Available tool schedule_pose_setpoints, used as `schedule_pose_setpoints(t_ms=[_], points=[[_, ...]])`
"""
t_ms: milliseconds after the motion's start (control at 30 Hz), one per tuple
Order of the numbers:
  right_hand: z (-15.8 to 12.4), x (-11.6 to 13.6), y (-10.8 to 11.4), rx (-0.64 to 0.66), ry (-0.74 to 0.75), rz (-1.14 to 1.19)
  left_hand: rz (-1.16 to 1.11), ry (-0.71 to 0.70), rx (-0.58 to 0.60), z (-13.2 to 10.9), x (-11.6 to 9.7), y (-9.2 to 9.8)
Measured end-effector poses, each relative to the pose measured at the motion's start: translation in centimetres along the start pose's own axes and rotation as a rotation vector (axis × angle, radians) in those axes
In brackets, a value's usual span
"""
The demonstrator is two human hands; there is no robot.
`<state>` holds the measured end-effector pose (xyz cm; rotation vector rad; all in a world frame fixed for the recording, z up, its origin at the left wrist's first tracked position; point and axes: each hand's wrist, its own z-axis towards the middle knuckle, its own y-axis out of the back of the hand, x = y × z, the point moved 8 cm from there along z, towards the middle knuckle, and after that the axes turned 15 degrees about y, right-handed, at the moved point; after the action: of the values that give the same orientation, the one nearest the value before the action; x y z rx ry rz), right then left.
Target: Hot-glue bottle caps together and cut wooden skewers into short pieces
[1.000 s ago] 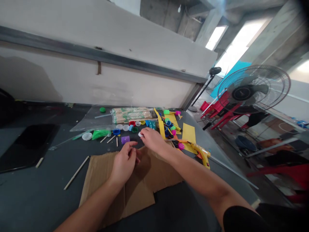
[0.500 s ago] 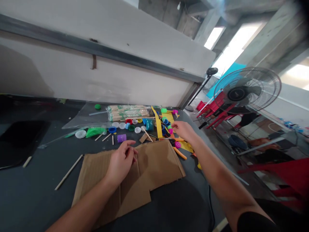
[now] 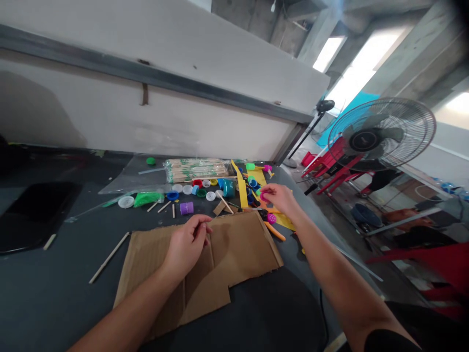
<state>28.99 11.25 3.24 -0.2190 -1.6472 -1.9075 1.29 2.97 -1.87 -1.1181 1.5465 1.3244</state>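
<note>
**Head view: right hand (image 3: 281,199) pinches a small pink plastic cap (image 3: 263,197), right of centre, above the yellow card (image 3: 282,221).**
Left hand (image 3: 187,244), fingers curled together, sits over the brown cardboard sheet (image 3: 242,249) at lower centre; a slipped pinch could scatter the loose bottle caps (image 3: 210,196).

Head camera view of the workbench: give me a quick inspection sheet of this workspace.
surface: dark grey tabletop, with a cardboard sheet lying on it.
job's things: small plastic caps, yellow strips, wooden sticks.
clutter: bagged chopsticks, orange-handled tool.
grips: left hand curled over the cardboard; right hand pinching a pink piece.
cables: thin dark cable, lower right.
surroundings: pedestal fan, red plastic chairs.
</note>
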Motion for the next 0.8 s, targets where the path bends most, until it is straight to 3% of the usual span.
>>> schedule_pose_setpoints(t_ms=[67, 167, 233, 300, 467, 567, 633, 733, 800], points=[[-1.0, 2.2, -0.6, -0.029, -0.019, 0.267, 0.008, -0.016, 0.013, -0.1, -0.1, -0.1], [-3.1, 6.8, -3.9, 0.052, -0.054, 0.586, 0.075, -0.092, 0.066, -0.4, -0.5, -0.8], [-4.3, 9.7, -6.5, 0.142, -0.037, 0.588, 0.147, -0.166, 0.118, -0.7, -1.0, -1.4], [-4.9, 11.5, -8.5, 0.152, -0.018, 0.553, 0.210, -0.236, 0.131, -1.1, -1.6, -1.7], [-4.8, 12.6, -10.5, 0.140, -0.047, 0.588, 0.230, -0.257, 0.026, -1.1, -2.0, -0.7], [-4.2, 12.3, -10.0, 0.193, 0.001, 0.652, 0.198, -0.177, 0.005, -0.8, -1.6, -0.4], [-3.3, 10.5, -8.2, 0.168, 0.025, 0.573, 0.164, -0.091, -0.012, -0.5, -1.0, -0.2], [-0.8, 5.7, -3.0, -0.079, 0.039, 0.158, 0.094, -0.014, -0.037, -0.2, -0.5, 0.0], [1.1, 2.7, -0.6, -0.118, 0.030, -0.144, 0.076, -0.023, -0.054, -0.2, -0.5, 0.1]])
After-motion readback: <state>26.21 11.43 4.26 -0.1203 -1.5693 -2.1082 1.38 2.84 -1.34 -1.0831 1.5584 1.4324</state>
